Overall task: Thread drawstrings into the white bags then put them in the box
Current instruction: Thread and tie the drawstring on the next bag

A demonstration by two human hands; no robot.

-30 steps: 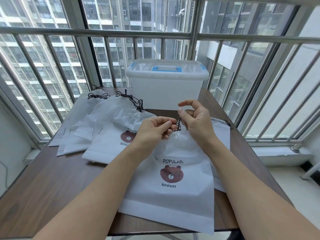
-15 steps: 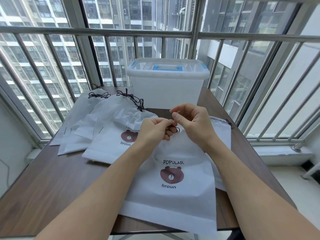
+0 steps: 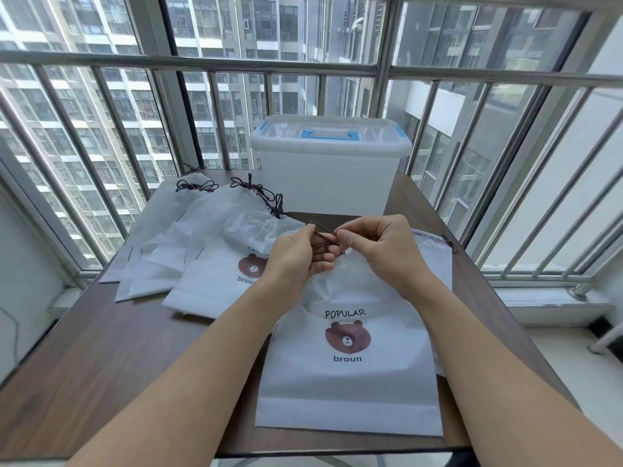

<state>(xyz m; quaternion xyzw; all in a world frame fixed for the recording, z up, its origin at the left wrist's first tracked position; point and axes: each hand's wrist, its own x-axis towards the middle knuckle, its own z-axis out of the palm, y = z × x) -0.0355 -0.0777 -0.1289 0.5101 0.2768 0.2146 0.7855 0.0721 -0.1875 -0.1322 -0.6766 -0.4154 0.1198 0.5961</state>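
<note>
drawstring (image 3: 324, 238) pinched between fingers (image 3: 344, 238) of both hands, above white bag (image 3: 350, 392)

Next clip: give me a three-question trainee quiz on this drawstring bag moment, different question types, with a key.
1. True or false: the lid is on the box.
2. What do the left hand and right hand pinch between them? A) dark drawstring B) scissors C) box handle
3. Fill in: the word printed above the bear on the nearest bag is ____.

Key: 1 true; 2 A; 3 POPULAR.
</note>
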